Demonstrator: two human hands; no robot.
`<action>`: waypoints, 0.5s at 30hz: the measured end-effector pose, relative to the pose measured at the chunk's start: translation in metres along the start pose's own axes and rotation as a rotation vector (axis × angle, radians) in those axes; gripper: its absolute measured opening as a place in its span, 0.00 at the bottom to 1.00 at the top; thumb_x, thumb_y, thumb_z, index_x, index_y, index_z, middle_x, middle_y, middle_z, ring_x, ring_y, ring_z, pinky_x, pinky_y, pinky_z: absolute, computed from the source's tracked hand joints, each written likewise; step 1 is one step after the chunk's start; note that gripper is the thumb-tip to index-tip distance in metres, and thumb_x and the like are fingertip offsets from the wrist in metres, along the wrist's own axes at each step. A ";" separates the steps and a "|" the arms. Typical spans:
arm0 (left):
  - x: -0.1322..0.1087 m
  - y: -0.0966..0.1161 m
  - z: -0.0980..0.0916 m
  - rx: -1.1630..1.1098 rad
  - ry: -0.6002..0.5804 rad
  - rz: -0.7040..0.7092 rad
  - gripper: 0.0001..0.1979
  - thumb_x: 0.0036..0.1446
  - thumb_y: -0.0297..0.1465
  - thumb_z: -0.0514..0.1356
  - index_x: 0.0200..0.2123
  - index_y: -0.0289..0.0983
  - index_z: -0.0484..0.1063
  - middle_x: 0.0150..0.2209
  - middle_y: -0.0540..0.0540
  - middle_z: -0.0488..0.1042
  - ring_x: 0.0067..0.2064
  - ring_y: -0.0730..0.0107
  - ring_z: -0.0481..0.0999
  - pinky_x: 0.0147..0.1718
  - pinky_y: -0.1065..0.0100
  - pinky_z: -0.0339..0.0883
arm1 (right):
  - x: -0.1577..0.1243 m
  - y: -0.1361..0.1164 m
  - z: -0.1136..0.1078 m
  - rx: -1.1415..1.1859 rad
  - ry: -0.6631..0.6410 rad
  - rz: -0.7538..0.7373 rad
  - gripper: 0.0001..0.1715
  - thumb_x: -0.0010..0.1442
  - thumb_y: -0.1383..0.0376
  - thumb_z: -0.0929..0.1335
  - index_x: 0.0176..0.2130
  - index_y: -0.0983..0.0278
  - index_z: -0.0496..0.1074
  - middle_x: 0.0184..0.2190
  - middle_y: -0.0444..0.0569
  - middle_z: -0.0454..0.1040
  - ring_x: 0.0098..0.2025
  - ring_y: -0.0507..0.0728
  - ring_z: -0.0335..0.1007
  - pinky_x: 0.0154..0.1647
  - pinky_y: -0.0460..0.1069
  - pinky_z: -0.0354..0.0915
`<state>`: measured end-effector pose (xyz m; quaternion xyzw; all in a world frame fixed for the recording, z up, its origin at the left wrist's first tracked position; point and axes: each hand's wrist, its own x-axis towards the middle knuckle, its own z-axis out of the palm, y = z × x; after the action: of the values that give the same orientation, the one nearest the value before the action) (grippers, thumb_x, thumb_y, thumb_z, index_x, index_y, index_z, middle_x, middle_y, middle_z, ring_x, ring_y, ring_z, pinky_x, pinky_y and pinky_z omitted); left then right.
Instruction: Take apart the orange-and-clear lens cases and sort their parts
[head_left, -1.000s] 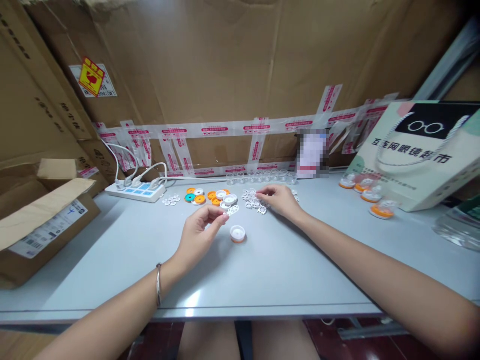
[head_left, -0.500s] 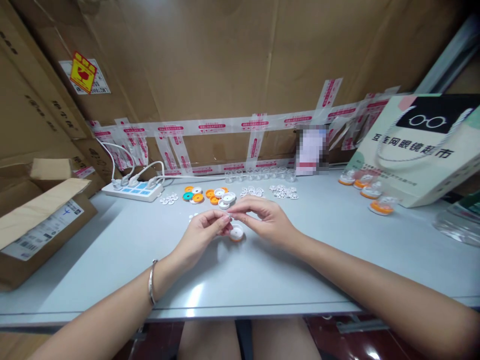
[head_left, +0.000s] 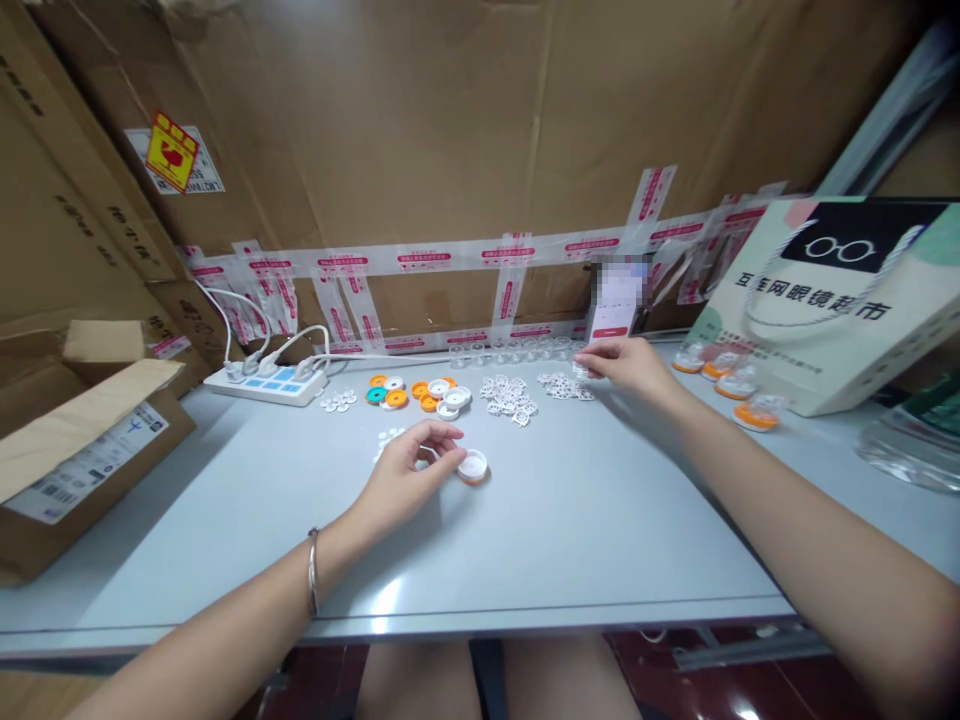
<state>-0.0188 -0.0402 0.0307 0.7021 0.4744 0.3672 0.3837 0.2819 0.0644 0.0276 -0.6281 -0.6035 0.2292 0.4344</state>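
Observation:
My left hand [head_left: 421,462] rests low over the table, thumb and fingers apart, the thumb tip at the edge of a round white piece with an orange base [head_left: 473,465]. Whether the thumb touches it, I cannot tell. Farther right, my right hand [head_left: 634,372] has its fingertips pinched beside the end of a row of clear plastic cups [head_left: 517,350]. Something pale is at those fingertips, too small to make out. Just left of that hand lies a pile of small white cut-out parts [head_left: 562,386], with another white pile [head_left: 508,398] beside it.
Orange, white and green round caps [head_left: 387,392] and more orange and white ones [head_left: 442,396] lie mid-table. A power strip [head_left: 266,382] and an open carton [head_left: 90,450] are left. Several orange-based clear-topped pieces [head_left: 756,416] stand by a paper bag [head_left: 810,320]. A phone [head_left: 616,300] leans behind.
My hands have parted. The right one has moved right and back to the end of the clear cups; the left stays near the orange-based piece, its fingers now apart.

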 end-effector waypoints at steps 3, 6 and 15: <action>0.000 -0.003 -0.001 0.107 -0.001 0.042 0.12 0.51 0.35 0.59 0.39 0.37 0.68 0.38 0.46 0.70 0.39 0.67 0.69 0.38 0.67 0.62 | 0.007 0.016 0.004 -0.117 -0.050 0.027 0.07 0.48 0.65 0.67 0.25 0.67 0.73 0.17 0.45 0.69 0.21 0.52 0.63 0.25 0.48 0.58; -0.001 -0.006 -0.001 0.233 -0.046 0.085 0.17 0.47 0.35 0.62 0.40 0.38 0.67 0.42 0.45 0.69 0.42 0.65 0.68 0.38 0.65 0.62 | 0.011 0.025 0.008 -0.157 -0.054 0.027 0.06 0.46 0.66 0.68 0.23 0.67 0.73 0.19 0.46 0.70 0.23 0.53 0.64 0.27 0.48 0.57; 0.000 -0.012 0.003 0.373 -0.139 0.109 0.16 0.46 0.35 0.63 0.39 0.38 0.67 0.39 0.47 0.67 0.41 0.65 0.66 0.40 0.65 0.60 | -0.026 -0.025 0.018 -0.125 -0.057 -0.142 0.19 0.50 0.52 0.65 0.33 0.65 0.71 0.19 0.42 0.61 0.22 0.50 0.55 0.23 0.46 0.52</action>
<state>-0.0209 -0.0375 0.0192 0.8093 0.4678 0.2439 0.2583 0.2491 0.0414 0.0333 -0.6028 -0.6718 0.1772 0.3923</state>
